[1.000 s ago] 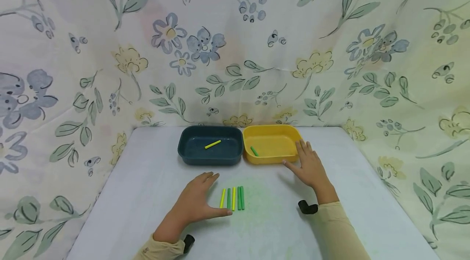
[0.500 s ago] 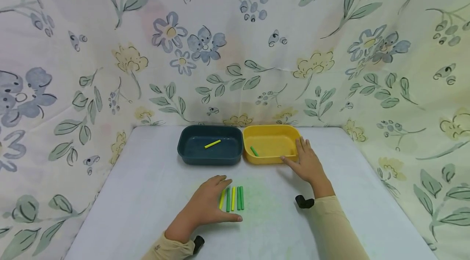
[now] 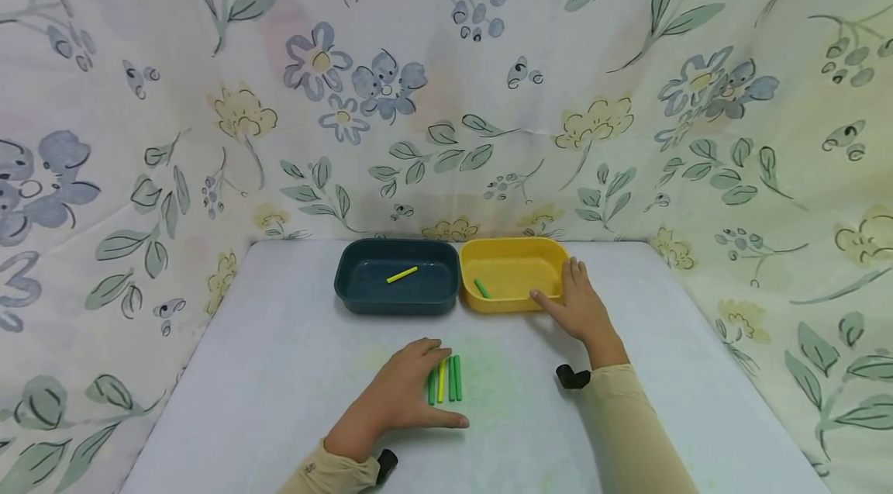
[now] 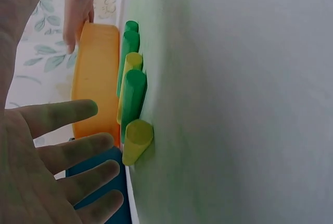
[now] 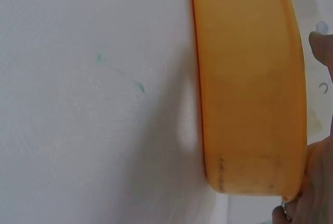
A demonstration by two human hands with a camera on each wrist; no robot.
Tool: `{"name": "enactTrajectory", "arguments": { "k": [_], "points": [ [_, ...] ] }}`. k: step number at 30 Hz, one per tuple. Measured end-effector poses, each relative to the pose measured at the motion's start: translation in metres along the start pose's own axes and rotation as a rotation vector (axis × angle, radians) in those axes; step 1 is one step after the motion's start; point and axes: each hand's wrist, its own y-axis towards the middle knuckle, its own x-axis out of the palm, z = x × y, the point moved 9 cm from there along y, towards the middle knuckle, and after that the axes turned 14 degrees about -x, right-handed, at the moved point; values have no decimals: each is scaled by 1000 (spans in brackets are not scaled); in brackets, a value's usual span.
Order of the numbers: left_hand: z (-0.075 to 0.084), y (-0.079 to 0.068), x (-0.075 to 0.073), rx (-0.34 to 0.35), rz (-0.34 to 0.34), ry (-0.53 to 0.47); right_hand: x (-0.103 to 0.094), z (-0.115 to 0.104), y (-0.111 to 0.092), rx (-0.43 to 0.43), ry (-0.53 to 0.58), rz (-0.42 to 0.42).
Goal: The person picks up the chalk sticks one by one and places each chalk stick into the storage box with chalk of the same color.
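Note:
A row of chalk sticks lies on the white table: green chalk (image 3: 457,378), yellow chalk (image 3: 442,381) and more. My left hand (image 3: 399,393) hovers at the row's left side, fingers and thumb spread, hiding the leftmost yellow chalk (image 4: 136,143) from the head view. The left wrist view shows the fingers apart from the chalk. At the right front corner of the yellow tray (image 3: 512,306), my right hand (image 3: 586,314) rests with straight fingers along its side and thumb near the front rim. A green chalk stick (image 3: 482,288) lies in this tray.
Left of the yellow tray, side by side with it, stands a dark blue tray (image 3: 398,308) holding one yellow chalk stick (image 3: 402,274). Behind both hangs a floral cloth (image 3: 446,191). Green chalk smears mark the tabletop (image 3: 498,378).
My left hand has moved right, over the left end of the chalk row, covering the leftmost yellow stick. My right hand has shifted slightly left and away from me at the yellow tray.

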Motion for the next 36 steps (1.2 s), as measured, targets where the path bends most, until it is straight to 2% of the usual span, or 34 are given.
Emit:
{"name": "enactTrajectory", "arguments": {
  "k": [15,36],
  "points": [
    [2,4,10,-20,-35,-13,4,0,4,10,-49,-1],
    [4,10,13,-15,-13,39,4,0,7,17,-81,-13]
  ]
}}
